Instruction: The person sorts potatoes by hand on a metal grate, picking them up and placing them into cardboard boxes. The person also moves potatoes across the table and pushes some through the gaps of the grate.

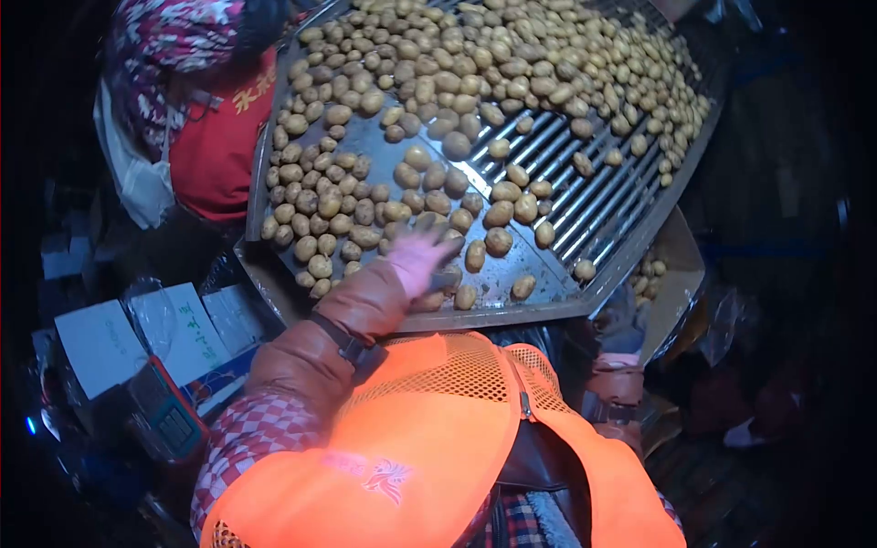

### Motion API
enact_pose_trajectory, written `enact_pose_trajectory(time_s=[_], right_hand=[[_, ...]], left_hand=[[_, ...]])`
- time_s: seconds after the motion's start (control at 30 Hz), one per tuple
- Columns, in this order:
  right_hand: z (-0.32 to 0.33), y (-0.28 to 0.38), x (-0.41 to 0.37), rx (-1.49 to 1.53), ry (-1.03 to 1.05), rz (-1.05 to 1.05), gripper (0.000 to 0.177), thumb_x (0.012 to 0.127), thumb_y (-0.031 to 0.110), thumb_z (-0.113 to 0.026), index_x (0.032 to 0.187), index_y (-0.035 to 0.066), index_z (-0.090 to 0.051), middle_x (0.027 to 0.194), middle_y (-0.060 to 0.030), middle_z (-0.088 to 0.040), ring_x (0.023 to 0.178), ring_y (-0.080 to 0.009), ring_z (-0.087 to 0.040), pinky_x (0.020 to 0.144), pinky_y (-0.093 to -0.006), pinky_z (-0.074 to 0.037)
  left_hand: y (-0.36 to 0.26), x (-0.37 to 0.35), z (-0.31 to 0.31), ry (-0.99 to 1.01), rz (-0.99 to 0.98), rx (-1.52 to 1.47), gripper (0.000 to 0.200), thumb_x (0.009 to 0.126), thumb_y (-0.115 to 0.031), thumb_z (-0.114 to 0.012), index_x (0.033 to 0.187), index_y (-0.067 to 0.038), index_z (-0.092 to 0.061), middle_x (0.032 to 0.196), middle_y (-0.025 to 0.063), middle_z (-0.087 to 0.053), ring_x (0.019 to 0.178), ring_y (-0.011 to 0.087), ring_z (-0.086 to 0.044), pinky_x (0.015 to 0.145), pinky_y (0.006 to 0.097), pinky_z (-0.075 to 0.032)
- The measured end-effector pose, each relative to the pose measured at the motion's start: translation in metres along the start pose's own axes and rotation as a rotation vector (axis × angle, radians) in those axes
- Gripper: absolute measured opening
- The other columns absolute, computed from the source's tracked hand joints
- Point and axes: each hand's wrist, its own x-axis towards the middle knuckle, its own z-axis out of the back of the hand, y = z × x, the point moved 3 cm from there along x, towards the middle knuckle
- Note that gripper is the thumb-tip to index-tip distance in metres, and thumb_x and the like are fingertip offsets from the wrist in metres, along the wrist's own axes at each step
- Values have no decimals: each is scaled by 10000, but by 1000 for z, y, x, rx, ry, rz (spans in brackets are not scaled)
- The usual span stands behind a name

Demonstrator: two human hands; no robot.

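My left hand, in a pink and grey glove, reaches over the near side of a metal sorting table. Its fingers are spread among potatoes and touch some of them. My right hand is low at the table's near right edge, beside a cardboard box that holds potatoes. Its glove looks dark with a pink cuff, and shadow hides how the fingers are set. Many potatoes cover the table's far side, and a looser group lies left of my left hand.
Parallel metal bars form the table's right part. Across the left edge stands a person in a red apron. White cartons and a device with a keypad are at lower left. Clear plastic hangs near the box.
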Motion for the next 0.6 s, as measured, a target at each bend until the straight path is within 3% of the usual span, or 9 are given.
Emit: enact_pose_trajectory(time_s=[0.03,0.13,0.2,0.27,0.33,0.4,0.43,0.53,0.6], right_hand=[[-49,30,14,735,94,-357,565,970,456,-488,1438,147,-427,1437,-103,-464,1153,-253,-553,905,-397,-508],[-123,64,46,485,286,-388,576,952,439,-545,1443,174,-401,1324,-102,-519,1120,-257,-538,809,-364,-536],[-190,110,39,224,252,-442,529,948,257,-587,1434,165,-399,1224,-74,-562,987,-191,-583,753,-301,-538],[-209,79,70,134,379,-515,535,988,381,-513,1458,164,-376,1274,-82,-578,1030,-190,-626,791,-339,-556],[-238,83,73,-97,493,-382,527,1002,325,-495,1461,108,-357,1268,-77,-575,1036,-179,-619,792,-298,-540],[-250,71,87,-36,483,-400,504,1001,258,-518,1439,52,-380,1229,-72,-594,1015,-168,-627,746,-264,-525],[-257,74,91,-32,393,-406,493,993,234,-538,1424,42,-399,1186,-72,-612,963,-160,-633,709,-255,-515],[-272,88,92,-69,299,-360,430,957,169,-608,1350,34,-496,1054,-65,-650,812,-122,-620,613,-240,-476],[-290,95,83,-88,109,-450,376,935,146,-640,1284,38,-552,1000,-58,-653,767,-100,-585,599,-232,-465]], left_hand=[[15,-17,5,-63,29,13,674,758,-500,-690,1356,-245,-515,1381,105,-474,1313,323,-423,1112,603,-216],[59,-75,-11,-168,185,65,675,767,-497,-685,1360,-224,-512,1370,106,-486,1301,317,-432,1114,587,-230],[63,-103,-24,-167,294,75,657,780,-471,-683,1359,-211,-513,1357,104,-500,1293,313,-439,1114,576,-244],[59,-110,-24,-176,489,49,623,786,-381,-697,1352,-192,-518,1339,103,-515,1282,301,-448,1111,538,-280],[58,-116,-21,-232,567,-15,599,774,-291,-709,1337,-197,-529,1316,107,-537,1244,305,-485,1108,515,-298],[62,-115,-9,-159,488,29,588,759,-265,-725,1315,-194,-545,1277,110,-569,1192,315,-527,1057,492,-363],[68,-118,0,10,603,-66,540,784,-281,-708,1296,-195,-556,1246,104,-591,1135,319,-560,974,468,-432],[115,-128,-7,102,870,-50,482,826,-233,-661,1296,-209,-559,1160,93,-612,1068,290,-585,871,446,-481],[129,-115,18,-235,869,127,489,819,-166,-641,1297,-219,-556,1171,106,-599,1087,312,-579,879,442,-489]])
